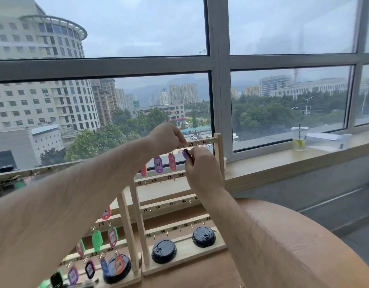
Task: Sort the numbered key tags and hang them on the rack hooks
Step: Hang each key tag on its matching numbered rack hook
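Pinching the purple key tag (186,154) in your right hand (202,165) just under the top rail (204,141); your left hand (168,136) curls its fingers (180,139) at it, hold unclear

A rounded brown wooden table (304,256) carries two pale wooden racks standing side by side, their base boards flat on its top and touching. The right rack (219,154) reaches up in front of the window; the left rack (126,225) stands just beside it. Behind the table, a pale windowsill (273,165) holds a clear drink cup (299,140) and some white papers (324,136).
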